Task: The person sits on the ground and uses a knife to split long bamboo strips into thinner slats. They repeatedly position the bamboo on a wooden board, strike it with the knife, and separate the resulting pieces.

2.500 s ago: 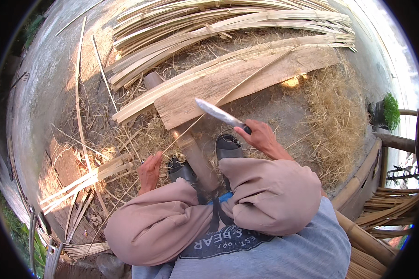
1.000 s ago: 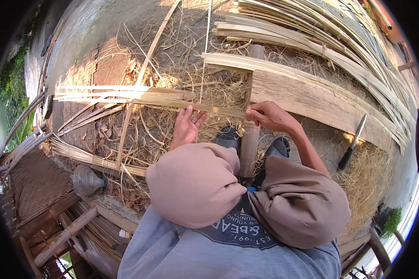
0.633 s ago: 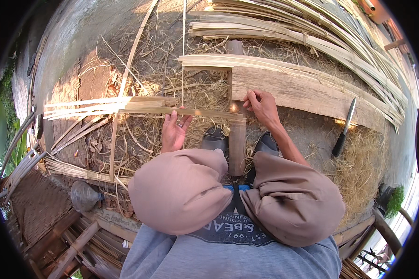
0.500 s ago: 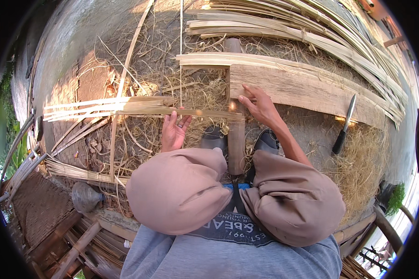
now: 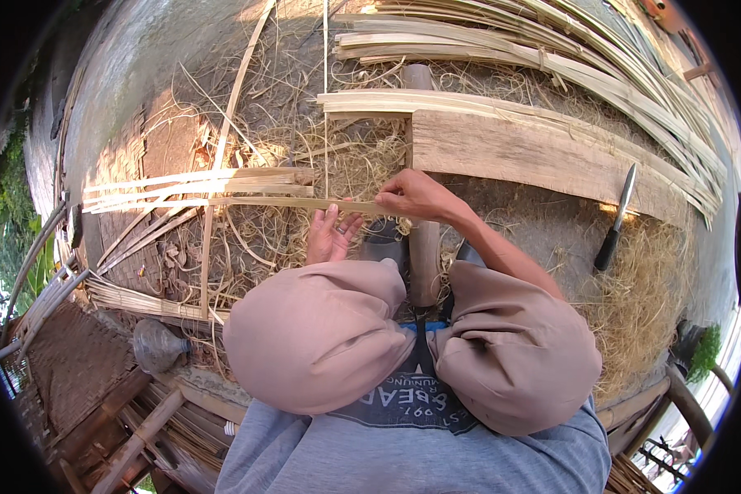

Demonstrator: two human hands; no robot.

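Strip of pale wood (image 5: 280, 202) stretches sideways to the left of the board (image 5: 543, 156), a little nearer the person than the board's left end. Right hand (image 5: 416, 196) has its grip clamped on the strip near its right end, thumb and fingers together, just off the board's left corner. Left hand (image 5: 333, 237), farther left of the board, is palm up with its fingers at the strip; whether its grip pinches or only supports, I cannot tell. Log (image 5: 424, 267) runs under the board's left end toward the person. Along the board's far edge lie long slats (image 5: 486, 107), and beyond them a bigger stack (image 5: 634, 90). Knife (image 5: 615, 218) overlaps the board's near edge with its blade, black handle toward the person. Shavings (image 5: 642, 305) heap up on the near side of the board's right end. Bundle of split pieces (image 5: 263, 179) lies well left of the board.
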